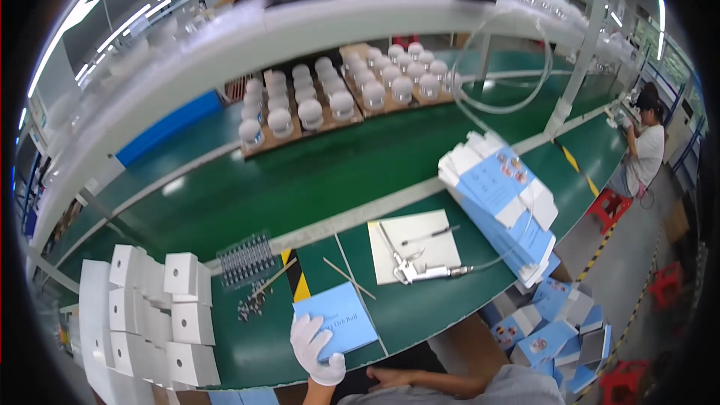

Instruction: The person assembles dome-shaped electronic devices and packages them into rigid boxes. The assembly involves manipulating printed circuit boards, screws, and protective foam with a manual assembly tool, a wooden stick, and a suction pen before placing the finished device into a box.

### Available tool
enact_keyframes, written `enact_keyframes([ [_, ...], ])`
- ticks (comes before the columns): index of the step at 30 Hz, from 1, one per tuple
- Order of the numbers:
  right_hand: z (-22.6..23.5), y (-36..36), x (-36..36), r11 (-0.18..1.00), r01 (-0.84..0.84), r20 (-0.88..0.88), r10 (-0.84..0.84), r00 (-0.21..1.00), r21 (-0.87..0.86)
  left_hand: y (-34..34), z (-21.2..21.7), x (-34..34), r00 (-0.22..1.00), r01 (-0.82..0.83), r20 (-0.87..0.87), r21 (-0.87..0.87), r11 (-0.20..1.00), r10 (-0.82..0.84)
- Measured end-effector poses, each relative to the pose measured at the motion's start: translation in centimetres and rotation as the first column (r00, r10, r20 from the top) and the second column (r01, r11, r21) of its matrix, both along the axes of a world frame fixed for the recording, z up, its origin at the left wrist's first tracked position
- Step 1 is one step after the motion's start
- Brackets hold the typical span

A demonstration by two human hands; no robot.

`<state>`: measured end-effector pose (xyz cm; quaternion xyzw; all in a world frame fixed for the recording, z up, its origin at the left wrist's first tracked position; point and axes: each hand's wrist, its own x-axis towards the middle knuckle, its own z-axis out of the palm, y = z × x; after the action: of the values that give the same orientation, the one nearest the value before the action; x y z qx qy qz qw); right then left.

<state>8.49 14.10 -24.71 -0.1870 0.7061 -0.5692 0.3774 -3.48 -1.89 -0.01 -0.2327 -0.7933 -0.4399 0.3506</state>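
Observation:
My left hand point(315, 349), in a white glove, lies on the near left corner of a light blue box point(345, 315) with dark lettering. Its fingers are spread flat over the box's face, and the thumb is apart near the lower edge. Close to the table's front edge, below the box, is my bare right hand point(386, 379). It lies in shadow, and its fingers are too dim to make out. Right of the box, a metal air gun point(420, 268) with a clear hose rests on a cream sheet point(386, 251), beside a thin black tool point(430, 235).
White boxes point(131, 311) stand stacked at left, near a tray of small dark parts point(246, 261) and two wooden sticks point(349, 277). Blue cartons point(495, 202) pile up at right; more lie below point(551, 330). White domed items point(311, 112) fill boards across the green conveyor. Two other people are in view.

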Motion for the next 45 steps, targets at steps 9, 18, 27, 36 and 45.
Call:
enact_keyframes([
  [9,24.2,8.1,-3.8,0.930,-0.364,-0.226,0.345,0.911,-0.047,0.3,3.9,0.2,0.893,0.047,0.419,0.276,0.960,-0.164],
  [18,25.9,4.3,-11.0,0.700,0.455,-0.291,-0.671,0.682,-0.550,0.8,6.3,0.1,0.703,-0.058,0.619,0.539,0.840,-0.349],
  [27,27.2,2.7,-10.2,0.699,0.445,-0.209,-0.639,0.740,-0.559,1.4,8.6,1.7,0.784,-0.010,0.617,-0.105,0.994,0.073],
  [36,26.4,1.8,-9.4,0.615,0.539,-0.149,-0.727,0.670,-0.576,4.3,12.7,-1.7,0.924,0.226,0.363,-0.772,0.594,0.121],
  [45,26.2,2.4,-9.8,0.656,0.505,-0.174,-0.690,0.703,-0.560,3.5,12.5,-2.3,0.933,0.253,0.359,-0.698,0.670,0.021],
])
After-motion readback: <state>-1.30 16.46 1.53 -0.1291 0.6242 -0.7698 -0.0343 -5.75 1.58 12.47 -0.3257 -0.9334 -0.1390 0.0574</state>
